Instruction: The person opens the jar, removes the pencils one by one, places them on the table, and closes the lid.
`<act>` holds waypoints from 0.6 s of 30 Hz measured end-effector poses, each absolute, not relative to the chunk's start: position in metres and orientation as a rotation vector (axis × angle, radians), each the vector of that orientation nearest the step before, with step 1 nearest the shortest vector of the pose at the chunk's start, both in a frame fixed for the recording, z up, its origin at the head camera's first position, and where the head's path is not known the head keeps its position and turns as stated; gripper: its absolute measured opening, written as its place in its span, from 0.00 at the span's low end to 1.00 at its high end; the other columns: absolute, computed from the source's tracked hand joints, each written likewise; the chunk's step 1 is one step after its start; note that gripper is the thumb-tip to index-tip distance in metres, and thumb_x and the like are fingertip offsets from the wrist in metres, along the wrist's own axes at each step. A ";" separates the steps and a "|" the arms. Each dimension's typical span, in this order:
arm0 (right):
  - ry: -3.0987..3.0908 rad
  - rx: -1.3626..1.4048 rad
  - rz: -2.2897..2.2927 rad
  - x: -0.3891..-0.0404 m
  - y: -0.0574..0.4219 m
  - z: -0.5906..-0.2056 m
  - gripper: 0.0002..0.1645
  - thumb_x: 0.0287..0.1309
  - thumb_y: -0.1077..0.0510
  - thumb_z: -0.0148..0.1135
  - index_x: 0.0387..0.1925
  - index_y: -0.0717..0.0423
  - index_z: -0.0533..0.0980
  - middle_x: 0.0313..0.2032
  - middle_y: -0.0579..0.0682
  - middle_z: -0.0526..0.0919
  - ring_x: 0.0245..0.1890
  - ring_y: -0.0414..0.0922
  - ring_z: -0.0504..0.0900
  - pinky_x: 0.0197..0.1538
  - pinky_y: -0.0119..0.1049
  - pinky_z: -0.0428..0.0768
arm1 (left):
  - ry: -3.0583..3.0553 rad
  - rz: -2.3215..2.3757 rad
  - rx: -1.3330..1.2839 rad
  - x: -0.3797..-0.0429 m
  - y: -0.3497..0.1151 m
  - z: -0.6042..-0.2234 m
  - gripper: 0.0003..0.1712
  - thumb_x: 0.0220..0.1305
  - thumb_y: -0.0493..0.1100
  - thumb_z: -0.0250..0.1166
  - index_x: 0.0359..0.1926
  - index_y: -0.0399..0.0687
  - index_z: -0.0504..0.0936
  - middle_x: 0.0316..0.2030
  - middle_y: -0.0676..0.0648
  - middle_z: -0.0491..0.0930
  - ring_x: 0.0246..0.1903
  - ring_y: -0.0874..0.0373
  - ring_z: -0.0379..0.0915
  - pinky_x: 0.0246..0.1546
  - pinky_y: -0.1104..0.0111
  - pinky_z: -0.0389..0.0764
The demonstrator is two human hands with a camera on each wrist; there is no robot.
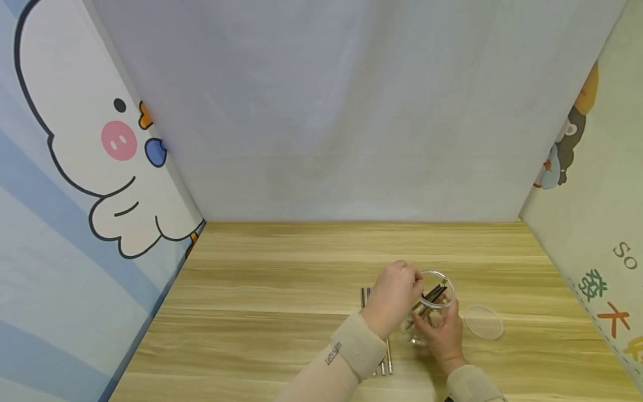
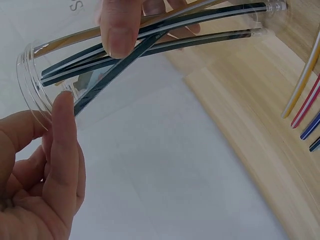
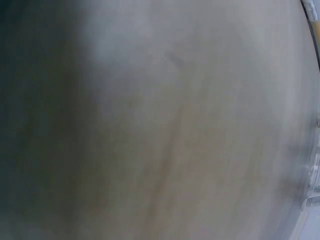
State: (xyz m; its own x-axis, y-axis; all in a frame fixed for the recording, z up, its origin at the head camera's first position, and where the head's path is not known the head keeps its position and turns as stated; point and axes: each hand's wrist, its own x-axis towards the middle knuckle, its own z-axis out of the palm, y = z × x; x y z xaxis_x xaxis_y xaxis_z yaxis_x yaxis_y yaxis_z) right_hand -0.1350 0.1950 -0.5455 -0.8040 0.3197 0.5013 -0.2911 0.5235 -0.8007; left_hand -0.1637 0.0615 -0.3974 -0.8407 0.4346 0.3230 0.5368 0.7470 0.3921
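Tilted over the worktop [image 1: 281, 268], right of centre, the clear jar [image 1: 435, 305] has a round rim and see-through walls around dark, pale-striped sticks [image 2: 215, 15] and 1 golden stick [image 2: 70, 42]. The right hand [image 1: 444, 332] grips its body; the left hand [image 1: 397, 293] meets the rim, pinching or merely touching, I cannot tell.

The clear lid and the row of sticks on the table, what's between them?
In the head view: a jar with sticks inside, the right hand gripping it, and the left hand at its rim, partly over the row.
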 end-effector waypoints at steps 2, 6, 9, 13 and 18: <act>-2.153 -0.022 1.286 -0.135 0.195 -0.545 0.41 0.37 0.65 0.75 0.53 0.70 0.64 0.40 0.67 0.83 0.45 0.14 0.66 0.49 0.13 0.68 | -2.733 -0.736 -0.769 -0.164 0.061 -0.398 0.06 0.68 0.42 0.64 0.38 0.45 0.86 0.34 0.51 0.84 0.33 0.66 0.79 0.33 0.88 0.77; -2.160 -0.035 1.292 -0.134 0.195 -0.544 0.42 0.37 0.65 0.75 0.54 0.71 0.64 0.41 0.68 0.83 0.45 0.14 0.66 0.49 0.13 0.68 | -2.731 -0.805 -0.749 -0.164 0.059 -0.400 0.10 0.70 0.46 0.62 0.39 0.46 0.85 0.36 0.52 0.83 0.33 0.67 0.78 0.34 0.87 0.77; -2.160 -0.042 1.292 -0.134 0.195 -0.543 0.43 0.36 0.64 0.76 0.54 0.71 0.64 0.42 0.69 0.83 0.45 0.13 0.65 0.50 0.12 0.67 | -2.700 -0.861 -0.754 -0.164 0.056 -0.401 0.11 0.71 0.48 0.61 0.40 0.46 0.83 0.36 0.53 0.83 0.32 0.68 0.75 0.33 0.87 0.76; -2.143 -0.009 1.302 -0.134 0.195 -0.544 0.41 0.36 0.67 0.75 0.54 0.72 0.64 0.42 0.68 0.83 0.45 0.12 0.67 0.51 0.11 0.67 | -2.602 -0.937 -0.795 -0.164 0.053 -0.403 0.11 0.71 0.49 0.61 0.38 0.46 0.83 0.34 0.53 0.83 0.29 0.69 0.75 0.29 0.88 0.73; -2.117 0.015 1.347 -0.134 0.195 -0.545 0.40 0.35 0.70 0.73 0.53 0.73 0.65 0.41 0.53 0.83 0.45 0.13 0.70 0.51 0.09 0.67 | -2.444 -1.042 -0.836 -0.165 0.051 -0.403 0.11 0.73 0.47 0.58 0.39 0.46 0.81 0.32 0.52 0.87 0.26 0.70 0.78 0.27 0.90 0.73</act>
